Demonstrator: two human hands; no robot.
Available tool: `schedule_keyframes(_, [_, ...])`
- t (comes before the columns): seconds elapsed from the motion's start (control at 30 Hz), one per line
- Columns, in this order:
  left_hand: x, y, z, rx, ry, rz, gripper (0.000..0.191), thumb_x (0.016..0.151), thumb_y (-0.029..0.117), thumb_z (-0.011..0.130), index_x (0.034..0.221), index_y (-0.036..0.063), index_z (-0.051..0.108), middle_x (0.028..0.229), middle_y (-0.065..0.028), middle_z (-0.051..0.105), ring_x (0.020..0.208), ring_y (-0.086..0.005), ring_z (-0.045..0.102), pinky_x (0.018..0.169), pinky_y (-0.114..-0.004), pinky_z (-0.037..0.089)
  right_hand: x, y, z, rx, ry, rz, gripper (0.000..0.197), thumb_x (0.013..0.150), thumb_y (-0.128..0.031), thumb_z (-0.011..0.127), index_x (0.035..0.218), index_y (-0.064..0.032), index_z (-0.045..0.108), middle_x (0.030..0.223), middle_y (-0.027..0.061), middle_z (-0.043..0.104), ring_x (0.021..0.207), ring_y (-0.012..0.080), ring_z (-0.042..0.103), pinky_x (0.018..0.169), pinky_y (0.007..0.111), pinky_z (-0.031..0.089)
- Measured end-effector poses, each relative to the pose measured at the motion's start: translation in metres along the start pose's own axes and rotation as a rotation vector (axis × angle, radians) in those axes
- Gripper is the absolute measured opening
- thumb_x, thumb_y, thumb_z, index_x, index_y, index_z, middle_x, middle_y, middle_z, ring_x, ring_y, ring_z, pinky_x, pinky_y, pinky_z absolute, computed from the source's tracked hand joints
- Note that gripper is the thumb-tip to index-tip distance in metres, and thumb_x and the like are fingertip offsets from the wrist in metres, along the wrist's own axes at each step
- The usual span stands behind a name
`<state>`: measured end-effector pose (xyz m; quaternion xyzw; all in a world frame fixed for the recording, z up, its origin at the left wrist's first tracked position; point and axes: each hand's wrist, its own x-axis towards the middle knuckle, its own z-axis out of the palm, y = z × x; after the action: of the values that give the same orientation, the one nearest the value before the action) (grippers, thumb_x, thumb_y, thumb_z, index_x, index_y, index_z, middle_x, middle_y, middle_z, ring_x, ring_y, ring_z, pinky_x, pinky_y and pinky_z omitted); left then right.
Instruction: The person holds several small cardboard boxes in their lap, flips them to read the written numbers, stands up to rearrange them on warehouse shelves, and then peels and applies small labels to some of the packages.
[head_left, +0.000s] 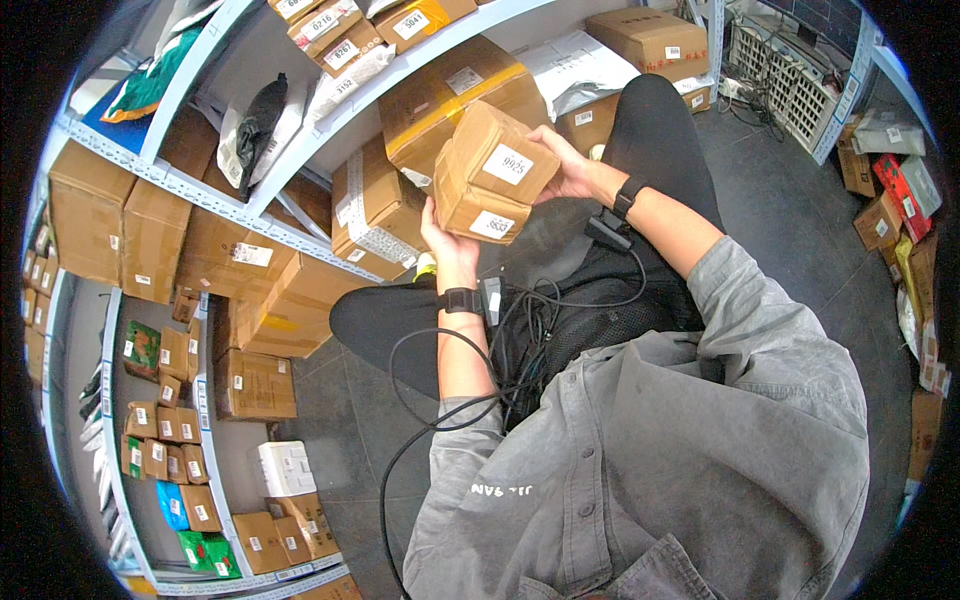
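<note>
Two small cardboard boxes are held one against the other above my lap. The upper box (491, 129) bears a white printed label, and the lower box (459, 196) has a similar one. My left hand (453, 247) grips the near left corner of the lower box. From the right, my right hand (564, 166) holds the pair, its fingers partly hidden behind the upper box. Just beyond them, a large carton with yellow tape (420, 97) stands low by the shelf. Beside that is a carton with patterned white tape (386, 214).
A metal shelf frame (300, 161) with parcels curves across the front and left. Black cables (536, 304) lie over my lap. At right, parcels (877, 223) line the dark tiled floor (795, 202); a white plastic crate (780, 79) stands at the back.
</note>
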<state>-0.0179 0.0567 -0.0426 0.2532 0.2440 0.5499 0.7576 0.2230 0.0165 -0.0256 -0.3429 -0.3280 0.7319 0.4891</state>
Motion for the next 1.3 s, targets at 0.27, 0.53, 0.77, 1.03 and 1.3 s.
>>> schedule_keyframes(0.27, [-0.015,-0.006,0.013,0.025,0.02,-0.035,0.068,0.1,0.057,0.034,0.144,0.0071,0.047,0.145,-0.0143,0.052,0.132,-0.0333,0.049,0.111,-0.051,0.038,0.007,0.008,0.002,-0.179,0.197,-0.124,0.077,0.094,-0.066,0.041,0.143,-0.0064,0.042,0.138,0.014,0.05,0.124,0.0278,0.052,0.096,0.047,0.049])
schedule_keyframes(0.53, [0.001,-0.007,-0.017,-0.032,0.009,-0.108,0.083,0.097,0.071,0.019,0.147,0.0105,0.044,0.148,-0.0154,0.048,0.135,-0.0362,0.045,0.112,-0.053,0.036,0.026,0.012,-0.005,-0.284,-0.003,-0.296,0.076,0.096,-0.067,0.048,0.146,-0.0103,0.043,0.142,0.009,0.05,0.129,0.0212,0.049,0.103,0.038,0.044])
schedule_keyframes(0.77, [-0.008,-0.012,0.003,0.063,0.11,-0.161,0.078,0.099,0.069,0.02,0.146,0.0129,0.047,0.15,-0.0148,0.046,0.135,-0.0386,0.044,0.112,-0.056,0.034,0.017,0.012,-0.008,-0.226,0.022,-0.262,0.065,0.1,-0.06,0.044,0.144,-0.0131,0.049,0.141,0.007,0.054,0.126,0.0173,0.053,0.103,0.034,0.045])
schedule_keyframes(1.03, [-0.007,-0.012,0.003,0.109,0.061,-0.153,0.08,0.098,0.071,0.023,0.144,0.011,0.049,0.146,-0.0137,0.05,0.133,-0.035,0.047,0.111,-0.052,0.037,0.015,0.011,-0.011,-0.218,0.048,-0.252,0.06,0.102,-0.054,0.043,0.144,-0.0114,0.049,0.141,0.0062,0.055,0.127,0.016,0.052,0.104,0.032,0.043])
schedule_keyframes(1.3, [-0.004,-0.013,0.001,0.127,0.082,-0.165,0.071,0.098,0.063,0.03,0.138,0.0102,0.054,0.139,-0.0125,0.057,0.127,-0.0329,0.052,0.108,-0.05,0.04,0.007,0.008,-0.003,-0.242,0.066,-0.241,0.056,0.105,-0.048,0.041,0.145,-0.0105,0.049,0.142,0.0049,0.054,0.13,0.0156,0.05,0.107,0.031,0.039])
